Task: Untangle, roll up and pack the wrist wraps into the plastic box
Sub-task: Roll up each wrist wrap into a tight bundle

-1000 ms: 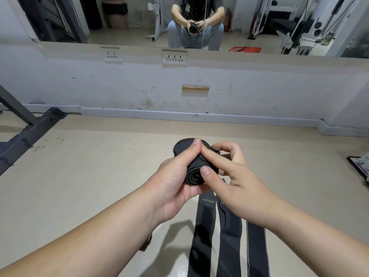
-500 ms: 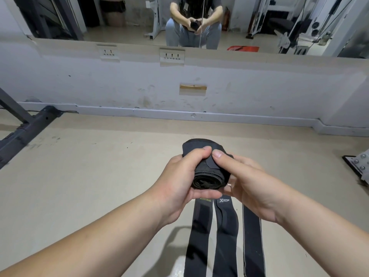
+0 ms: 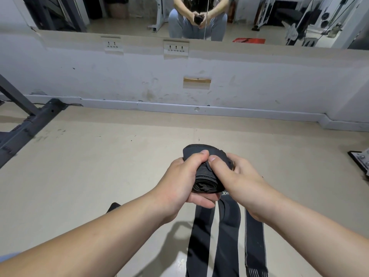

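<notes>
Gripping rolled wrist wrap, both hands, partial "X" lettering

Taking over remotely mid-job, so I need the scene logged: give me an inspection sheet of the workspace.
Surface: beige floor, scuffed, bare.
Job's things: black wrap roll held in both hands; three strap lengths hanging below it; plastic box not in view.
Clutter: nothing seen.
Grippers: left hand and right hand both clamp the roll.
Cables: nothing seen.
Surroundings: wall sockets, mirror, dark steel frame at left.
</notes>
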